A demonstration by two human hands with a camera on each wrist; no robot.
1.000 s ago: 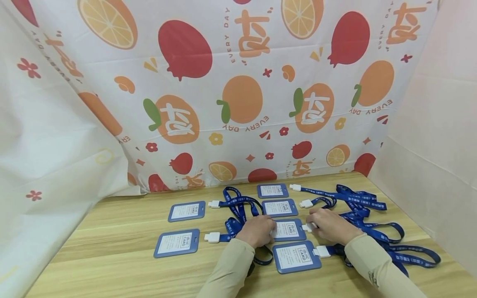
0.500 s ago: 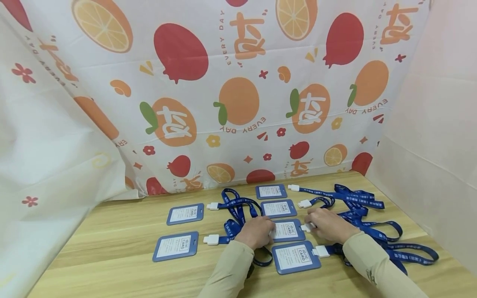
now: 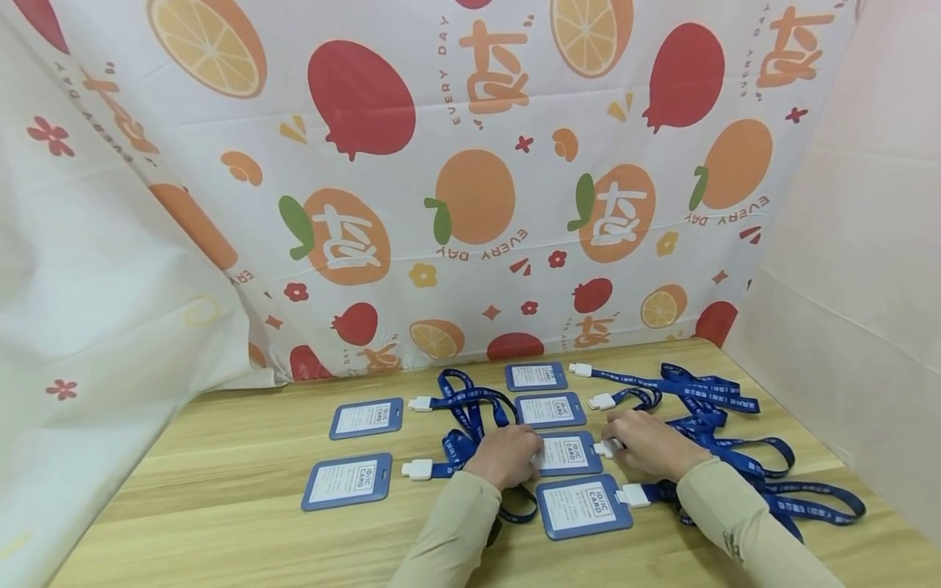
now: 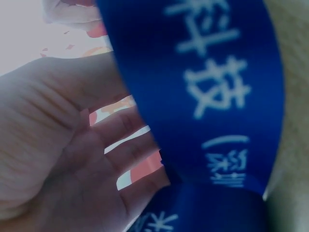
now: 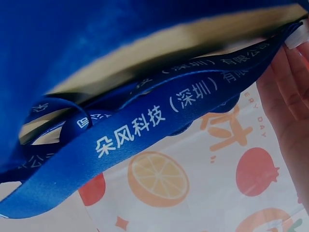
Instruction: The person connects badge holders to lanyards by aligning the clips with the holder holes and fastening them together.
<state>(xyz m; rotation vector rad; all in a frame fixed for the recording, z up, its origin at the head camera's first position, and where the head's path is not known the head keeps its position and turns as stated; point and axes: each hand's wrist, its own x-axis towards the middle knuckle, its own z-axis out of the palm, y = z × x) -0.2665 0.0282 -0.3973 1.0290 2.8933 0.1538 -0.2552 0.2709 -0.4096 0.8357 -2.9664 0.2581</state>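
My left hand (image 3: 506,456) holds the left edge of a blue ID badge holder (image 3: 568,454), third from the back in its column. Part of that edge is hidden under the fingers. At the holder's right end, my right hand (image 3: 650,443) pinches a white plastic clip (image 3: 607,448), which sits right at the holder's slot. From this clip a blue printed lanyard (image 5: 140,123) runs back past the right wrist. In the left wrist view, another blue lanyard (image 4: 203,96) crosses close to the camera and covers the left fingertips.
Just in front lies a badge holder (image 3: 584,506) with a white clip (image 3: 636,495) at its slot. Two holders lie behind, and two more, including this badge holder (image 3: 347,482), lie at left. Tangled lanyards (image 3: 735,441) spread over the wooden table (image 3: 220,523); a fruit-print cloth (image 3: 412,204) hangs behind.
Both hands keep their places at the badge holder and the clip. The whole head view shifts slightly, with the objects staying put on the table.
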